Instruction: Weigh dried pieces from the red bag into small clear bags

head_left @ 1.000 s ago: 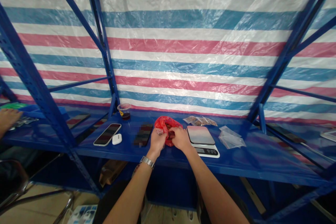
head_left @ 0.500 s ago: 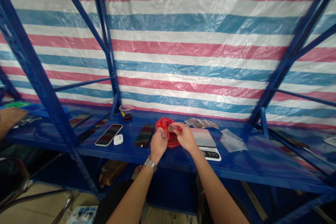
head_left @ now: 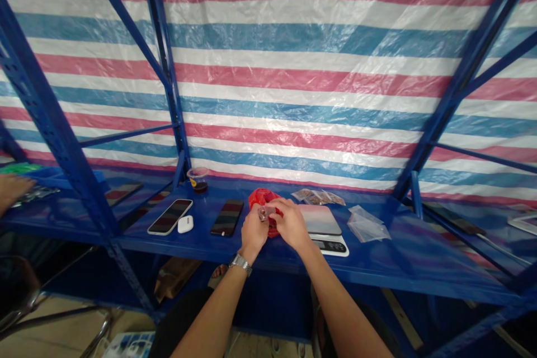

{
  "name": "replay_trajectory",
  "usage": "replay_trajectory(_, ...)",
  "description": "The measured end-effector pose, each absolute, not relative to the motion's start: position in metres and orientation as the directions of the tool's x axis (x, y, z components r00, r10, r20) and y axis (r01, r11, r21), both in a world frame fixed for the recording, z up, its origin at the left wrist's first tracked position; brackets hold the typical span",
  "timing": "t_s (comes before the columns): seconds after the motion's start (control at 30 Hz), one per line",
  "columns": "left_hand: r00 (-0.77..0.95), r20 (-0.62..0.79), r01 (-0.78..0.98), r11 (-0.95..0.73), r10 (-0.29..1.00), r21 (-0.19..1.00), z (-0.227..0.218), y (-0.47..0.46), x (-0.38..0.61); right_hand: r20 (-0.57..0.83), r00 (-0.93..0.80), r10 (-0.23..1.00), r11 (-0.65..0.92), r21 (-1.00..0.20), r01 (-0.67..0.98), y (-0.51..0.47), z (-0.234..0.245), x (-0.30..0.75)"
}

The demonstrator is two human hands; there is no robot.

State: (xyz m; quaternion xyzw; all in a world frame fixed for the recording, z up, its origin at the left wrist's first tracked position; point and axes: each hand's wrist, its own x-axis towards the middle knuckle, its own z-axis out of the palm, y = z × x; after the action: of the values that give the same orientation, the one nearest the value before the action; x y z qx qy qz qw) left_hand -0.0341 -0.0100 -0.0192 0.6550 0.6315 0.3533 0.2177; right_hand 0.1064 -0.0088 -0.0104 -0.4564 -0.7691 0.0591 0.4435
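Above the red bag (head_left: 260, 198), hands (head_left: 291, 224) now closer together

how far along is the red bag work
Done, it seems: small packets lie beyond the digital scale. In hand: the left hand and right hand pinch a small item over the red plastic bag. Left: the clear plastic bags beside the scale look untouched.

This looks like a makeshift workshop or packing area: a blue steel shelving rack (head_left: 165, 67) stands before a striped tarpaulin (head_left: 293, 89), with a digital scale (head_left: 325, 229) on the shelf at 1 o'clock and a co-worker's hand (head_left: 12, 187) at 10 o'clock.
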Motion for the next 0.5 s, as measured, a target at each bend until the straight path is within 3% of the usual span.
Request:
replay_trajectory(0.33, -0.079, 0.179, 0.671, -0.080, 0.981, 0.737, -0.019, -0.009, -0.033, 0.513, -0.019, 0.858, 0.392, -0.632, 0.669, 0.003, -0.021, 0.119)
replay_trajectory(0.5, -0.120, 0.143, 0.687, -0.022, 0.982, 0.726, -0.014, -0.011, -0.036, 0.517, 0.011, 0.856, 0.301, -0.516, 0.802, 0.003, -0.036, 0.122)
